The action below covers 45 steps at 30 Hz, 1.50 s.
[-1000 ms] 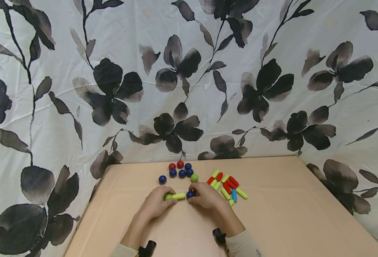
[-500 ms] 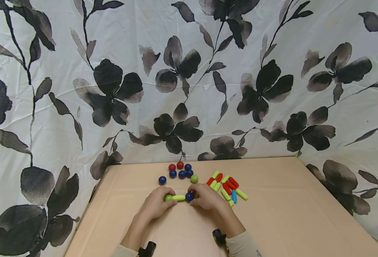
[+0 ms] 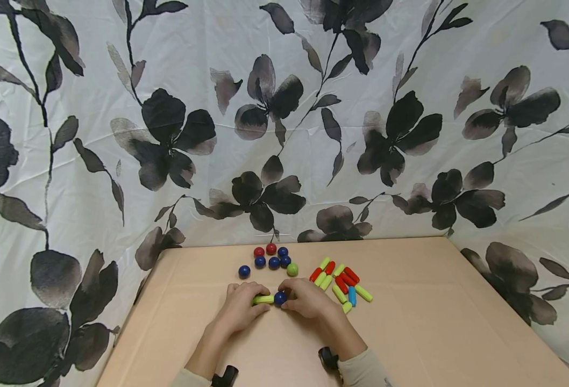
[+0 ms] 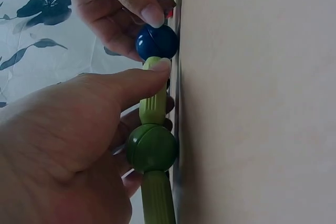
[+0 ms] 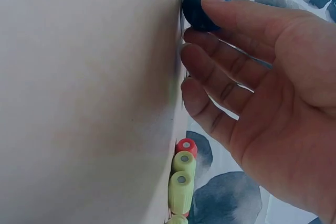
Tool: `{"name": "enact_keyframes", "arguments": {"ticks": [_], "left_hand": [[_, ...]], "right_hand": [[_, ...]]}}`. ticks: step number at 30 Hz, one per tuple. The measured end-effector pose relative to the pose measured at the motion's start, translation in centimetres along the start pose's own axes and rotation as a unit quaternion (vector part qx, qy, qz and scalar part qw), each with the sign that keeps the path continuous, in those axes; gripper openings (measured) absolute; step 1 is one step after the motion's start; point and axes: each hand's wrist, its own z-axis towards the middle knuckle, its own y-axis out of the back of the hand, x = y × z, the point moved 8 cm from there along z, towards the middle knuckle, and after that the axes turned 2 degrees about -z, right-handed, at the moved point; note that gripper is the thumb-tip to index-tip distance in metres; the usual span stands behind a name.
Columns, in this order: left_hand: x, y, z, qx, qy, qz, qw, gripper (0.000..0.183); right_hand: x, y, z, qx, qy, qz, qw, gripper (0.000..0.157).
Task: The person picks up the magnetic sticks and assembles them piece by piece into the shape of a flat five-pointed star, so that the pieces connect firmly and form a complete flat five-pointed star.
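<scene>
My left hand (image 3: 240, 306) pinches a yellow-green magnetic rod (image 4: 153, 107), thumb lying along it. At one end of this rod is a glossy dark blue ball (image 3: 280, 298), and at the other a green ball (image 4: 152, 148). A second yellow-green rod (image 4: 157, 198) extends from the green ball in the left wrist view. Hidden behind my left fingers in the head view are the green ball and that second rod. My right hand (image 3: 310, 299) pinches the blue ball between thumb and fingers, its remaining fingers spread loosely in the right wrist view.
Beyond my hands lie several blue balls (image 3: 274, 262), two red balls (image 3: 271, 248) and one green ball (image 3: 292, 269). Right of them is a cluster of yellow-green, red (image 3: 342, 284) and blue rods (image 3: 352, 296). A floral cloth (image 3: 265, 134) hangs behind the tan tabletop (image 3: 434, 312).
My right hand has brought the blue ball leftward, from a small gap to the rod's end. My left fingers have shifted right from the green ball onto the rod.
</scene>
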Motion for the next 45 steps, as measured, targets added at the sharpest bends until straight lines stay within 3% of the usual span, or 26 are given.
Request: {"name": "enact_keyframes", "arguments": {"ticks": [8,16,25,29,37,45], "left_hand": [[0.2,0.0,0.1,-0.018,-0.001,0.006,0.9998,0.016],[0.5,0.0,0.2,-0.019,0.003,0.008,0.9998,0.015],[0.7,-0.2,0.2,-0.015,0.007,-0.001,0.9999,0.016],[0.8,-0.2,0.2,-0.018,0.006,-0.002,0.9998,0.016],[0.8,-0.1,0.2,-0.019,0.002,0.003,0.9998,0.015],[0.7,-0.1,0.2,-0.02,0.001,0.005,0.9998,0.015]], "right_hand": [[-0.8,1.3,-0.6,0.004,0.002,0.049,0.999,0.033],[-3.2,5.5,-2.3,-0.064,-0.012,0.067,0.996,0.033],[-4.7,7.7,-3.3,-0.153,-0.021,0.044,0.987,0.038],[-5.2,7.7,-3.0,-0.175,-0.026,0.025,0.984,0.041],[-5.8,5.9,-2.0,-0.136,-0.047,-0.013,0.99,0.04],[-5.7,5.0,-1.8,-0.122,-0.027,-0.068,0.99,0.036]]}}
